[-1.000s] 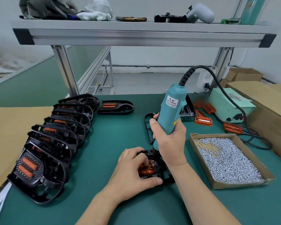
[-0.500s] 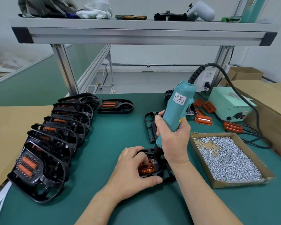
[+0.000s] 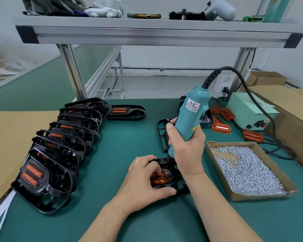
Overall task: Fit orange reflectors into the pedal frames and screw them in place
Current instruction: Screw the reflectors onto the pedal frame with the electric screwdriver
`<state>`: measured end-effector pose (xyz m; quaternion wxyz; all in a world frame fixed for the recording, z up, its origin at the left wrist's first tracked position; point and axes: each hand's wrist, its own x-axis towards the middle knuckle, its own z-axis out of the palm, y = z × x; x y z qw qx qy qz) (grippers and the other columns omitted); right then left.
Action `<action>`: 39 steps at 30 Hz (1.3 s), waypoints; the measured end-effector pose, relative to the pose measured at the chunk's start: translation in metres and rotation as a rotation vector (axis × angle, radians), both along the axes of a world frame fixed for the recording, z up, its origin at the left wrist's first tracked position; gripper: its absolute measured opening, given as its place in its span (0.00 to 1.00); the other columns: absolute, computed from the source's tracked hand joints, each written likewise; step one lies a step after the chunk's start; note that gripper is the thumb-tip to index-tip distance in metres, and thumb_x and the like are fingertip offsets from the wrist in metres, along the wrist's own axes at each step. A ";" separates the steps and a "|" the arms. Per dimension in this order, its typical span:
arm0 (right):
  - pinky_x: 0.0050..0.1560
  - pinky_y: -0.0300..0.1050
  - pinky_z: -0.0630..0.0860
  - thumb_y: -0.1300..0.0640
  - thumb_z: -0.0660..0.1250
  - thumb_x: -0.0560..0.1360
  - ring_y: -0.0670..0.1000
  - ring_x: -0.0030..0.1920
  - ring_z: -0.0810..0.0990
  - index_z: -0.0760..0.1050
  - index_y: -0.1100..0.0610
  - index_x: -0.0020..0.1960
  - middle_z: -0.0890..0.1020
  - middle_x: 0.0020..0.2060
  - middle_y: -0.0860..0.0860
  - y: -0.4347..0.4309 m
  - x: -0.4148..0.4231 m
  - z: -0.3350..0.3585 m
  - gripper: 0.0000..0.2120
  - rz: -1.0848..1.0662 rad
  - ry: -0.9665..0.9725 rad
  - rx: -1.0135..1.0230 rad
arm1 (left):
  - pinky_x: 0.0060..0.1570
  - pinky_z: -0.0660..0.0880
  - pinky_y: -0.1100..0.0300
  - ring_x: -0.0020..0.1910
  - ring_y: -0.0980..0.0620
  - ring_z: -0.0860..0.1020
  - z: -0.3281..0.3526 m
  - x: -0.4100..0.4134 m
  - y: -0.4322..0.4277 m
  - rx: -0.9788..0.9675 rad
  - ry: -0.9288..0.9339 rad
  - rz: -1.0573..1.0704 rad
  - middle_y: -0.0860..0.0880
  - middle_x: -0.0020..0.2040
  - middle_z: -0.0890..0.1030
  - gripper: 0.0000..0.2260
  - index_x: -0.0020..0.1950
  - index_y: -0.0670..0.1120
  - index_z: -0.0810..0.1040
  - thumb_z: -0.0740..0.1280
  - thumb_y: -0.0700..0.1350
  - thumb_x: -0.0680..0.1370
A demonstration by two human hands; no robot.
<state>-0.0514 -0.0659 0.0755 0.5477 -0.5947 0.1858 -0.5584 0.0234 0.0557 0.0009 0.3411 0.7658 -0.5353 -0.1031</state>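
Note:
A black pedal frame (image 3: 181, 188) lies on the green mat in front of me with an orange reflector (image 3: 159, 179) set in it. My left hand (image 3: 143, 182) holds the frame, thumb along its near edge and a finger pressing on the reflector. My right hand (image 3: 188, 151) grips a teal electric screwdriver (image 3: 191, 117), tilted to the right, its bit down at the reflector's far right corner. A second bare frame (image 3: 162, 135) lies just behind. Loose orange reflectors (image 3: 220, 127) lie at the back right.
A row of several finished pedals (image 3: 59, 145) overlaps along the left, one more (image 3: 126, 112) behind. A cardboard tray of screws (image 3: 247, 169) sits on the right. The screwdriver's power box (image 3: 248, 111) and cable (image 3: 262, 109) are at back right. A shelf (image 3: 157, 34) spans overhead.
The screwdriver's top has swung to the right, from near upright to tilted, with its bit staying down at the reflector. My left hand has kept its hold on the frame.

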 end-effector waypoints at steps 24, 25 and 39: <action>0.29 0.47 0.72 0.62 0.71 0.73 0.55 0.28 0.71 0.75 0.63 0.47 0.74 0.30 0.56 0.004 0.000 0.002 0.07 0.007 -0.010 0.011 | 0.62 0.58 0.68 0.64 0.60 0.63 0.002 -0.001 0.000 -0.004 0.002 0.010 0.64 0.61 0.68 0.27 0.45 0.55 0.73 0.70 0.74 0.61; 0.29 0.45 0.71 0.63 0.71 0.73 0.54 0.27 0.71 0.75 0.63 0.47 0.74 0.30 0.56 0.004 0.000 0.002 0.06 0.008 -0.013 0.017 | 0.62 0.58 0.68 0.64 0.61 0.63 0.001 0.000 0.000 0.000 0.002 0.011 0.64 0.61 0.68 0.26 0.45 0.55 0.73 0.70 0.74 0.61; 0.29 0.43 0.70 0.63 0.70 0.73 0.52 0.26 0.71 0.75 0.56 0.44 0.74 0.29 0.53 0.004 0.000 0.000 0.05 0.014 -0.015 0.022 | 0.62 0.62 0.63 0.65 0.52 0.68 0.013 0.008 -0.007 0.051 0.195 0.037 0.55 0.62 0.74 0.08 0.40 0.52 0.78 0.72 0.41 0.73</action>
